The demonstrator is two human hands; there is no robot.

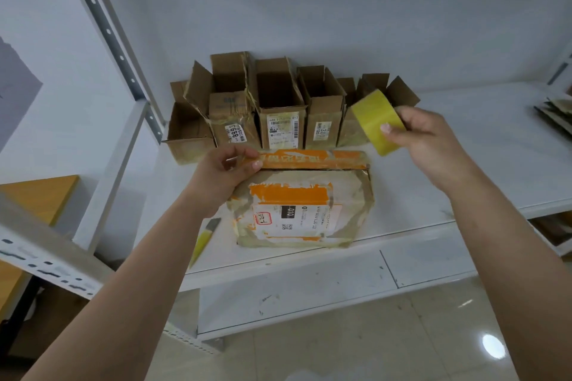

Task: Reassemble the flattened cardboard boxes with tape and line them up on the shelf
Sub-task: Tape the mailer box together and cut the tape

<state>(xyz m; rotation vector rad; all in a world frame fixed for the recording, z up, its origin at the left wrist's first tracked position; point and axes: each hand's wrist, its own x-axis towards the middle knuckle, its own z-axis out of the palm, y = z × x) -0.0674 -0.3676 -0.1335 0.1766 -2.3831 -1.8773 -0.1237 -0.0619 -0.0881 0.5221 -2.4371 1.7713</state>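
Note:
A cardboard box (305, 207) with orange print and a white shipping label lies on the white shelf (464, 164) near its front edge. My left hand (227, 175) grips the box's upper left corner, thumb on the orange flap. My right hand (430, 139) holds a yellow tape roll (376, 122) in the air just above and to the right of the box, thumb pressed on the roll's outer face. Several reassembled open-topped brown boxes (280, 108) stand in a row against the back wall.
A yellow utility knife (204, 240) lies on the shelf left of the box, near the front edge. Flattened cardboard (557, 111) is stacked at the far right. A grey slotted shelf upright (114, 40) rises at the left, with a wooden surface (43, 195) beyond it.

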